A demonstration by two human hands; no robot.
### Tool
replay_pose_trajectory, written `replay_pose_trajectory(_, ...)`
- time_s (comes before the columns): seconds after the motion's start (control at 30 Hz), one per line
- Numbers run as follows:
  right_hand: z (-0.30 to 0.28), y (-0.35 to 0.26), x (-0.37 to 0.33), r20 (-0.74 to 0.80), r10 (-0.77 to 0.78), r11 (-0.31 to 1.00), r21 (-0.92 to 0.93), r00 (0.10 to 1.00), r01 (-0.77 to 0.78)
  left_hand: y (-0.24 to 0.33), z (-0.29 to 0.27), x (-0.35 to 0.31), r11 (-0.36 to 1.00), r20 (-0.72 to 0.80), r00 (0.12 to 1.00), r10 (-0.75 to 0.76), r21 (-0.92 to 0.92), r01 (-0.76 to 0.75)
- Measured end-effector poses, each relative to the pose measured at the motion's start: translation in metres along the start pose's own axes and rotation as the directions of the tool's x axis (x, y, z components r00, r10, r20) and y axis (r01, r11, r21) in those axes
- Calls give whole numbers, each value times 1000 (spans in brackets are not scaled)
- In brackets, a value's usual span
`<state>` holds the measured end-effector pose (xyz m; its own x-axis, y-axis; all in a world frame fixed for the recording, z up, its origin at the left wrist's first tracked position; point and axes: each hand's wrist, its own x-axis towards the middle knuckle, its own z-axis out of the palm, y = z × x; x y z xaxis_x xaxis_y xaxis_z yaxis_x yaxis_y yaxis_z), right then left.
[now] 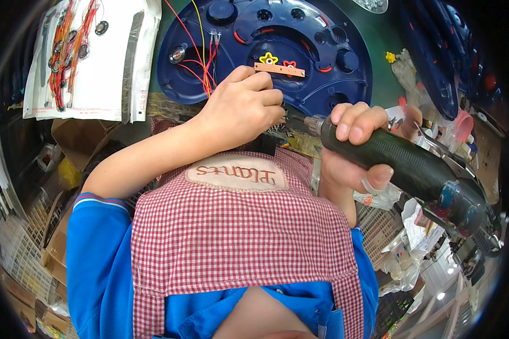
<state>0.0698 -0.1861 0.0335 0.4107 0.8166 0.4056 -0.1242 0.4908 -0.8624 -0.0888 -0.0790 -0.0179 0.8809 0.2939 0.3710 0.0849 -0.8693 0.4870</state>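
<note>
A screw-driving step seems in hand. The right hand (359, 150) grips one dark-green electric screwdriver (404, 166), its bit pointing at the near edge of the one large blue plastic shell (333, 73). The left hand (240, 107) is closed, pinching something hidden there. Next, I judge, the bit must meet the screw straight. On the shell lie two small flower-shaped pieces, yellow (268, 59) and red (289, 65).

This is an assembly workshop, a factory workstation for plastic electrical goods. A big dark blue moulded plastic shell (277, 51) lies on the green table (387, 34), with red and yellow wires (201, 62) running into it and a small brown circuit strip (279, 69) set inside. More blue shells (435, 62) are stacked at the right. Bags of wired small parts (73, 51) lie at the left, and a powered screwdriver (401, 164) is in use. Cardboard boxes (59, 237) and wire baskets (17, 254) crowd around the seat.
</note>
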Motion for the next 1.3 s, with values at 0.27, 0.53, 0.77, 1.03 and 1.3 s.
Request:
replay_pose_trajectory(0.27, 10, -2, 11, -21, 25, 998, 51, 999, -24, -5, -4, 3, 999, -134, 991, 4, -35, -9)
replay_pose_trajectory(0.53, 20, 2, 21, -55, 6, 998, 69, 998, -3, -7, -12, 7, 999, -126, 991, -42, -30, 39)
replay_pose_trajectory(0.77, 2, 26, 42, -62, -136, 989, -68, 989, 132, -38, -20, 21, 973, -68, 984, -163, 155, 172)
replay_pose_trajectory(1.03, 19, 45, 53, -146, -47, 999, -8, 988, 46, -53, -2, 22, 968, -148, 978, -149, 182, 175)
replay_pose_trajectory(1.3, 19, 66, 50, -73, -36, 999, -44, 997, 33, -55, 3, 20, 968, -152, 970, -189, 135, 210)
